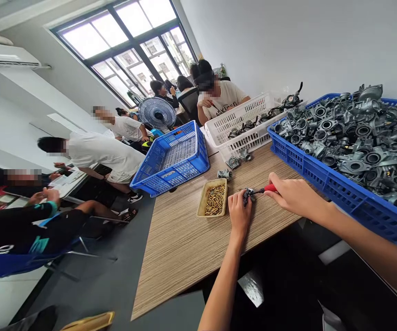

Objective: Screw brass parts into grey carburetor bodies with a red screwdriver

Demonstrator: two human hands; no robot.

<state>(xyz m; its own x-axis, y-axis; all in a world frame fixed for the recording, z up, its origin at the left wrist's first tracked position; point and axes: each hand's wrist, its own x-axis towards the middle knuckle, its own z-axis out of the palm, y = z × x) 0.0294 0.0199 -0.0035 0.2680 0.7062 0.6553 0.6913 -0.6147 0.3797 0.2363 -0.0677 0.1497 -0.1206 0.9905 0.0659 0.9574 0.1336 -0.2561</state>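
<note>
My left hand point(239, 210) is closed around a small dark metal carburetor part point(248, 195) at the table's near side. In my right hand point(290, 195) is a screwdriver with a red handle point(270, 187), its shaft pointing left. The tip meets the part; the exact contact point is too small to make out. Just left of my left hand stands a cream tray point(201, 202) filled with small brass pieces point(215, 200). Behind it lies a loose grey carburetor body point(225, 174), and further back are more such metal bodies point(233, 162).
A blue crate point(298, 158) heaped with carburetor bodies flanks my right arm. At the back sit a white basket point(233, 142) with assembled parts and a blue crate point(184, 170) on the table's left edge. Someone works across the table point(184, 239); other people and a fan point(157, 113) are beyond.
</note>
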